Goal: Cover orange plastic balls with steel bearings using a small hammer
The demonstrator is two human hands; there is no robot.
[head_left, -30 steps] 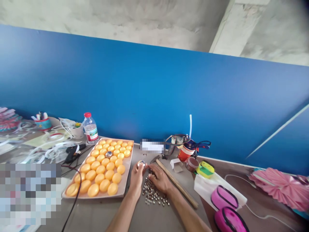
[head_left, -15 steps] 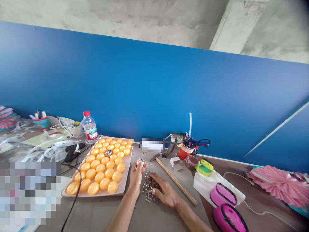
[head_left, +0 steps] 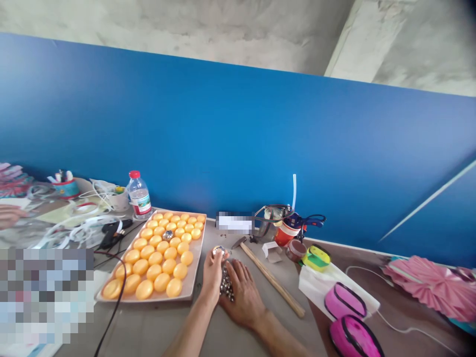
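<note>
My left hand (head_left: pixel 213 271) is closed around a small ball with a shiny silver face (head_left: pixel 218 251), held just above the table. Close by on the right, my right hand (head_left: pixel 243 295) lies spread over a pile of small shiny metal pieces (head_left: pixel 226 286), covering part of it. The pieces are too small to name surely. Left of my hands, a shallow tray (head_left: pixel 196 267) bears several rows of orange balls (head_left: pixel 161 282). Among them sits one silver-studded ball (head_left: pixel 168 235). A hammer (head_left: pixel 273 277) with a wooden handle rests to the right of my right hand.
A bottle (head_left: pixel 139 196) with a red cap stands behind the tray. A dark cable (head_left: pixel 121 292) crosses the tray's left corner. Pink pouches (head_left: pixel 345 300) and a red cup (head_left: pixel 286 232) with tools stand right. At the far left shows another person's hand (head_left: pixel 11 215).
My right hand has shifted slightly left and flattened over the metal pieces, hiding more of them. My left hand still holds the ball. Another person's hand has appeared at the far left.
</note>
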